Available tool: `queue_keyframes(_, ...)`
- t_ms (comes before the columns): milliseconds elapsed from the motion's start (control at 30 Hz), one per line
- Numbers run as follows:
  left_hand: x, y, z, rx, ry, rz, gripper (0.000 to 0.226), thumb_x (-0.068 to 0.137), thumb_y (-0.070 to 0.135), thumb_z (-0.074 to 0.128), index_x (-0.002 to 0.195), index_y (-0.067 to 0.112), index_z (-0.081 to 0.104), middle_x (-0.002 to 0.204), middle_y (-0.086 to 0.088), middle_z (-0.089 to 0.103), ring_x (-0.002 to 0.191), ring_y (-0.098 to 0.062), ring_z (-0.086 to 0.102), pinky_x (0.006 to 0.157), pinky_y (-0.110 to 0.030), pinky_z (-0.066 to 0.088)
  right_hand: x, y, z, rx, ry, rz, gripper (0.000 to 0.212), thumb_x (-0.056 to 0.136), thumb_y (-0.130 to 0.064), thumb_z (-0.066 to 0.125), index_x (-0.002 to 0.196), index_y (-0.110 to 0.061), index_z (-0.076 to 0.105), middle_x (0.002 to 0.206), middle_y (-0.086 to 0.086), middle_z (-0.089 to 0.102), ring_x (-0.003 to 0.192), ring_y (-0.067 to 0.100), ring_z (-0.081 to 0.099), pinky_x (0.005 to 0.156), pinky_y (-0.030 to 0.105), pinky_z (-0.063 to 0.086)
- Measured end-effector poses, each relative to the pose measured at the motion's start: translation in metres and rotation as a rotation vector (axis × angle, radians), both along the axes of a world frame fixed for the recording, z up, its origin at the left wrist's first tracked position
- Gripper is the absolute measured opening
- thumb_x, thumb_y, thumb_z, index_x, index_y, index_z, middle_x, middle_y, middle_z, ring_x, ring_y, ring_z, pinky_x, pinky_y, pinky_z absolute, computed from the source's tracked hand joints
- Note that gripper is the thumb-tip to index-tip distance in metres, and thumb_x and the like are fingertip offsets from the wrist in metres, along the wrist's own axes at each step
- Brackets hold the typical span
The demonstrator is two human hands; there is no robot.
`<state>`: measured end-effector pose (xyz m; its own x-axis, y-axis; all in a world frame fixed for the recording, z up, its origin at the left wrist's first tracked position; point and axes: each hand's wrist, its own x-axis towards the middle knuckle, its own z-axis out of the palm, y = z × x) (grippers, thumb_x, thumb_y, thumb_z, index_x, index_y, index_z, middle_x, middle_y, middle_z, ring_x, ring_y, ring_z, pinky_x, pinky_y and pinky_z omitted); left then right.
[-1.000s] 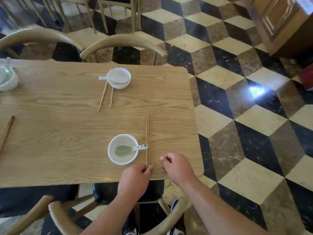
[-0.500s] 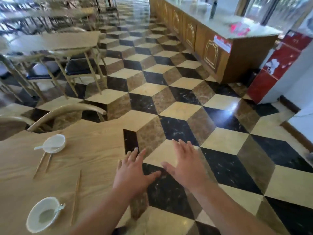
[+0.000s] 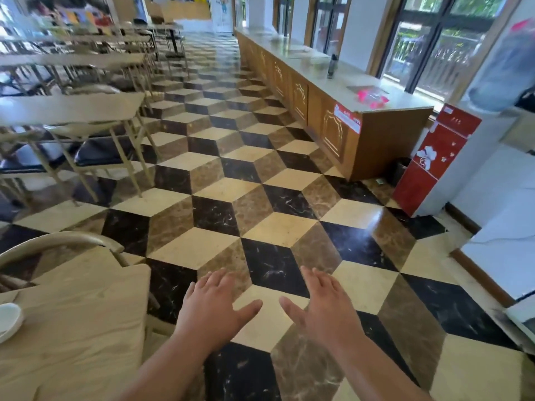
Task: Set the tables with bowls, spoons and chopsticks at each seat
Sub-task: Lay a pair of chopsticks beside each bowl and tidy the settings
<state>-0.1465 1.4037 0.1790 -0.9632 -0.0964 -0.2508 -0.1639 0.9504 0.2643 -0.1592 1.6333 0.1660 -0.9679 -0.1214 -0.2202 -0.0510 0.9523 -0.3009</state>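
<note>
Bowl: only 1 visible, a white one cut off by the frame at the left edge, sitting on the near table. Can't tell from this sliver whether it has a spoon in it; no chopsticks in view either.

Hands: left hand and right hand are both out over the tiled floor, just right of the near table's corner. Palms down, fingers spread, thumbs pointing toward each other. Both empty, touching nothing.

Relative to the near table:
- chair with a curved back tucked in on its far side
- next table beyond it across a strip of floor, top looks bare, though that area is motion-blurred so I wouldn't swear to it
- more tables further back in the same row, too blurred to read
- long wooden counter well off to the right across the aisle, red cabinet at its near end

Progress, my read: the near table has at least 1 place started; the rest of it is out of frame, so can't confirm it's complete. The next table and those behind it appear unset, so most of the room is probably left. With nothing in either hand, no bowls, spoons or chopsticks are ready to lay, and I see no stock of them in view. Likely next need is a resupply before the next table gets set.
</note>
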Motion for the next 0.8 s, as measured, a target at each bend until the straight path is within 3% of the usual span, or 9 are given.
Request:
queue_keyframes(100, -0.052, -0.030, -0.001, 0.006, 0.049, 0.045, 0.101, 0.084, 0.095, 0.033, 0.165, 0.035, 0.030, 0.173, 0.008, 0.030, 0.162, -0.022, 0.025, 0.133, -0.051, 0.019, -0.065, -0.028, 0.007, -0.009, 0.030, 0.068, 0.094, 0.092, -0.089, 0.022, 0.168, -0.034, 0.012, 0.177, -0.002, 0.019, 0.164, 0.024, 0.016, 0.132, 0.044, 0.018)
queue_keyframes(233, -0.142, -0.075, -0.007, 0.059, 0.095, 0.113, 0.095, 0.086, 0.092, 0.038, 0.165, 0.039, 0.029, 0.173, 0.009, 0.031, 0.161, -0.022, 0.028, 0.130, -0.049, 0.023, -0.166, -0.075, 0.016, 0.039, 0.097, 0.125, 0.082, 0.097, -0.081, 0.031, 0.163, -0.032, 0.027, 0.166, -0.006, 0.039, 0.154, 0.022, 0.034, 0.126, 0.040, 0.029)
queue_keyframes(433, -0.274, -0.161, -0.001, 0.143, 0.073, 0.239, 0.090, 0.089, 0.085, 0.049, 0.164, 0.042, 0.030, 0.174, 0.009, 0.031, 0.161, -0.024, 0.028, 0.128, -0.051, 0.030, -0.312, -0.149, 0.029, 0.119, 0.030, 0.173, 0.072, 0.100, -0.070, 0.041, 0.159, -0.029, 0.037, 0.160, -0.005, 0.047, 0.146, 0.022, 0.042, 0.120, 0.039, 0.037)
queue_keyframes(800, -0.466, -0.296, 0.032, 0.074, 0.088, 0.379, 0.093, 0.088, 0.087, 0.048, 0.163, 0.034, 0.036, 0.170, 0.006, 0.038, 0.158, -0.025, 0.032, 0.122, -0.047, 0.040, -0.544, -0.300, 0.054, -0.079, 0.114, 0.309, 0.062, 0.102, -0.062, 0.048, 0.154, -0.028, 0.049, 0.154, -0.006, 0.054, 0.144, 0.019, 0.045, 0.114, 0.041, 0.045)
